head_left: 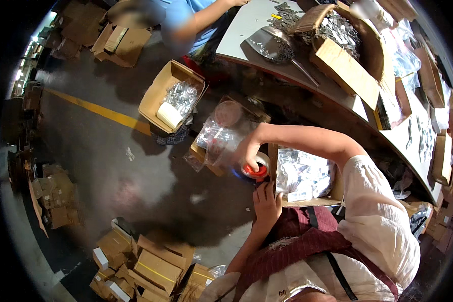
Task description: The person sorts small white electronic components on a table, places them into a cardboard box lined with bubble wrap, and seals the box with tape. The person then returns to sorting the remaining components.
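Our right hand [247,151] reaches across, fingers closed on a tape roll [256,168] with a red core, pressed at the corner of a cardboard box [307,202] full of shiny packets [302,176]. Our left hand [266,205] lies flat on the box's near edge, fingers loosely bent and holding nothing. The box sits in front of our lap, just below the counter [246,25]. Clear plastic bags [217,136] lie just beside the tape roll. Farther left, an open box [158,93] stands on the floor [100,161] near a yellow line [98,110]. Another person's arm [201,17] rests at the counter.
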{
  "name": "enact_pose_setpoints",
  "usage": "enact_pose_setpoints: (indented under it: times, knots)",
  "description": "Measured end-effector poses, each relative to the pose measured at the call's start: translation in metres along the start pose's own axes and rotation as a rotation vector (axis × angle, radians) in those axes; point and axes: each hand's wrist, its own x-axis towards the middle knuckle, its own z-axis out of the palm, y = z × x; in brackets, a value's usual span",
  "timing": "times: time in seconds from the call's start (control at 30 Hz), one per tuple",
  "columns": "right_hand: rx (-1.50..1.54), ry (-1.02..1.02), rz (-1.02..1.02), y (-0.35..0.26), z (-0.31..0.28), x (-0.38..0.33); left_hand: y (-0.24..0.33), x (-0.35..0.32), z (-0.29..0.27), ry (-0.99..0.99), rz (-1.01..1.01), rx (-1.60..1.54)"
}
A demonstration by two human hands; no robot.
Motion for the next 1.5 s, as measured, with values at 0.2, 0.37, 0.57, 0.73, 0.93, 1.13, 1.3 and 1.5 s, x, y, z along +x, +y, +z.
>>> enact_pose_setpoints:
  times: [0.2, 0.37, 0.57, 0.73, 0.93, 1.13, 1.3, 1.5]
  knots:
    - [0.003, 0.031, -0.065, 0.031, -0.019, 0.021, -0.032, 0.018, 0.047, -0.096, 0.084, 0.179]
    - [0.124, 0.039, -0.069, 0.04, -0.028, -0.026, -0.027, 0.015, 0.04, -0.01, 0.087, 0.266]
    - [0.425, 0.32, -0.078, 0.098, -0.034, -0.054, -0.026, 0.021, 0.036, -0.088, 0.038, 0.247]
    - [0.416, 0.292, -0.158, 0.119, -0.038, -0.042, -0.029, 0.01, 0.016, -0.124, -0.001, 0.267]
    - [0.477, 0.367, -0.23, 0.129, -0.03, -0.037, -0.021, -0.008, 0.014, -0.339, -0.073, 0.36]
    - [0.618, 0.347, -0.261, 0.114, -0.006, -0.034, -0.022, -0.03, 0.013, -0.374, -0.001, 0.25]
    - [0.52, 0.362, -0.396, 0.077, 0.028, 0.003, -0.005, -0.089, 0.011, -0.338, -0.049, 0.307]
    - [0.525, 0.525, -0.358, 0.081, 0.017, -0.008, 0.015, -0.093, 0.009, -0.263, -0.179, 0.423]
